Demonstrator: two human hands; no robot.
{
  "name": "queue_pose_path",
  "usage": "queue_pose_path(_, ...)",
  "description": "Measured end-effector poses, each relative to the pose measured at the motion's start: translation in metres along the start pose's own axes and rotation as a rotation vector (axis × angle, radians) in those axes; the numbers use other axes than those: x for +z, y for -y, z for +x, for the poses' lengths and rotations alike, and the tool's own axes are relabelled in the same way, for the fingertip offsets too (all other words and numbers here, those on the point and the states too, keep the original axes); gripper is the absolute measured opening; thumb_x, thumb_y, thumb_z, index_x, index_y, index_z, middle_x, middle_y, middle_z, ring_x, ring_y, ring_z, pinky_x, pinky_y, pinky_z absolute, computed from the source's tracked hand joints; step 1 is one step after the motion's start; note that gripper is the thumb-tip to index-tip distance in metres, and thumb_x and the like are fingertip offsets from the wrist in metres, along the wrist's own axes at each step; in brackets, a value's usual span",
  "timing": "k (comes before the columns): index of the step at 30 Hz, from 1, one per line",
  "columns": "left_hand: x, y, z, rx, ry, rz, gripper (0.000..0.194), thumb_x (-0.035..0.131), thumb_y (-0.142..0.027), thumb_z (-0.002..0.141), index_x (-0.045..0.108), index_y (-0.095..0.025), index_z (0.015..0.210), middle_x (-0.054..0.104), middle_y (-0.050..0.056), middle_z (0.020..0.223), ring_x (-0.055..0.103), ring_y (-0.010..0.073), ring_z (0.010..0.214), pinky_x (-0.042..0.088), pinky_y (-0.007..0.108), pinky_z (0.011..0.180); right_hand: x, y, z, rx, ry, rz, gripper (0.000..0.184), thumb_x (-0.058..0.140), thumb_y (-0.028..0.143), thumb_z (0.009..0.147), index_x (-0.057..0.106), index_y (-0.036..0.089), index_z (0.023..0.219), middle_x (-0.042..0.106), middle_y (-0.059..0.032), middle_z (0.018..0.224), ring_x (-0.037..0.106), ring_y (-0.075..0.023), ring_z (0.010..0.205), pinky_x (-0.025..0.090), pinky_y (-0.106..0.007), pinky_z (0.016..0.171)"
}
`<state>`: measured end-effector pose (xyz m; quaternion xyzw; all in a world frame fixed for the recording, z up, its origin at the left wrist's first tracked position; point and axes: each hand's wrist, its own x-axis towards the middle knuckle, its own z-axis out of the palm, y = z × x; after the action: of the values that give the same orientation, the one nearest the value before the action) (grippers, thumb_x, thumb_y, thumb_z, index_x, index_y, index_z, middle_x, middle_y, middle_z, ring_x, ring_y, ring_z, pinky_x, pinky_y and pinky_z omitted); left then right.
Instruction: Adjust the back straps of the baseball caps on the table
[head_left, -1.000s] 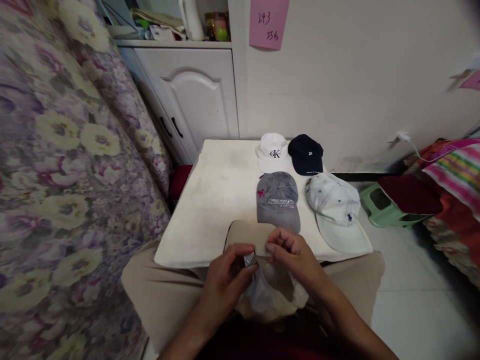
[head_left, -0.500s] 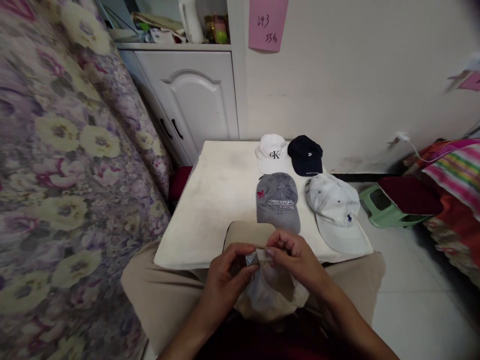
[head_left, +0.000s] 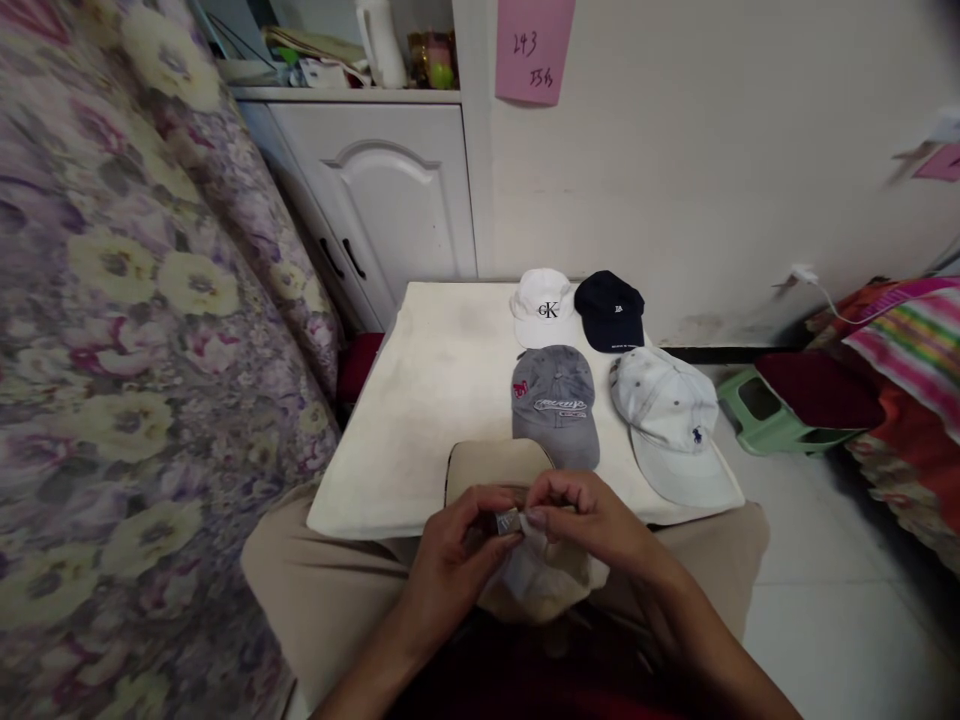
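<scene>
A beige baseball cap lies over my lap and the table's front edge, its brim pointing away from me. Between the thumb and fingers of my left hand is a small metal buckle on the cap's back strap. My right hand pinches the strap just right of the buckle; its fingers hide most of that end. Below both hands the pale inside of the cap shows.
On the cream-covered table lie a grey cap, a white cap, a navy cap and a pale washed cap. A floral curtain hangs at left; a green stool stands at right.
Both hands are still on the buckle and strap. My right hand has shifted slightly left, closer to the buckle, and the cap body has moved up a little.
</scene>
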<state>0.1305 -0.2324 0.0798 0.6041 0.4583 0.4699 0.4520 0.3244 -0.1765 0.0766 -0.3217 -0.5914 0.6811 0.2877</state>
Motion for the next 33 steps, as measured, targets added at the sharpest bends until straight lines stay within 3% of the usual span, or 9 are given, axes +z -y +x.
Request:
queue_pose_path(4,0.0,0.002,-0.001,-0.005,0.022,0.023,0.016,0.069,-0.017,0.084,0.065,-0.022,0.098,0.069,0.001,0.103,0.065,0.0177,0.101,0.049,0.027,0.088,-0.002,0.0,0.0,-0.014,0.019,-0.02,0.014,0.065,0.028,0.086,0.063,0.016,0.081,0.056,0.0024,0.069,0.047,-0.0102,0.063,0.035,-0.022,0.058)
queue_pose_path(11,0.002,0.003,0.0,-0.006,0.002,0.023,0.017,0.07,-0.017,0.083,0.066,-0.024,0.097,0.07,-0.001,0.101,0.065,0.0157,0.098,0.049,0.024,0.086,0.002,0.008,0.0,-0.043,-0.065,-0.115,0.016,0.064,0.029,0.087,0.061,0.016,0.079,0.055,0.0026,0.068,0.047,-0.0108,0.063,0.035,-0.022,0.058)
queue_pose_path(21,0.002,0.001,0.002,-0.019,-0.03,0.088,0.013,0.071,-0.021,0.08,0.068,-0.021,0.093,0.072,0.002,0.096,0.067,0.0184,0.091,0.051,0.027,0.081,0.004,-0.008,0.002,0.038,-0.039,0.132,0.026,0.069,0.041,0.084,0.061,0.017,0.08,0.054,0.0044,0.063,0.044,-0.0086,0.056,0.034,-0.021,0.054)
queue_pose_path(29,0.0,0.004,0.001,-0.052,-0.035,0.043,0.015,0.073,-0.022,0.079,0.068,-0.021,0.094,0.073,0.003,0.096,0.068,0.019,0.09,0.052,0.028,0.081,0.007,-0.007,0.004,0.041,-0.067,0.125,0.029,0.076,0.042,0.077,0.063,0.016,0.078,0.061,0.001,0.071,0.052,-0.011,0.063,0.039,-0.022,0.06)
queue_pose_path(33,0.0,0.005,0.001,-0.043,-0.032,0.044,0.013,0.071,-0.021,0.081,0.067,-0.02,0.094,0.072,0.004,0.1,0.067,0.0201,0.095,0.052,0.029,0.083,0.009,-0.012,0.005,0.054,-0.092,0.171,0.028,0.076,0.04,0.077,0.063,0.015,0.08,0.059,0.003,0.065,0.047,-0.0081,0.054,0.036,-0.021,0.052)
